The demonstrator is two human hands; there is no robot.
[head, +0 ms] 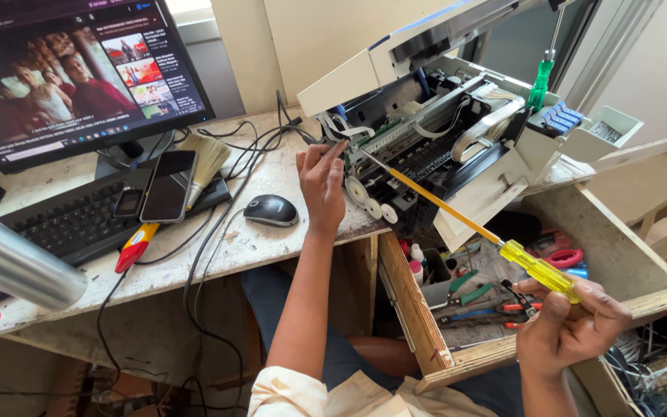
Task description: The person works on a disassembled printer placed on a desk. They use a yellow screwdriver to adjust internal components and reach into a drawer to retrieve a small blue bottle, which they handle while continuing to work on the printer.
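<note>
Yellow screwdriver [538, 266] clasped in right hand [573, 324]; left hand [322, 181] touches printer [457, 131].

One flat monitor screen [79, 73] stood at the upper left of the desk, lit, showing a dark video frame with people and a column of small thumbnails down its right side. Two dark, unlit phone screens [165, 188] lay side by side on the keyboard below it. A small white label [605, 131] sat on the printer's right end.
</note>
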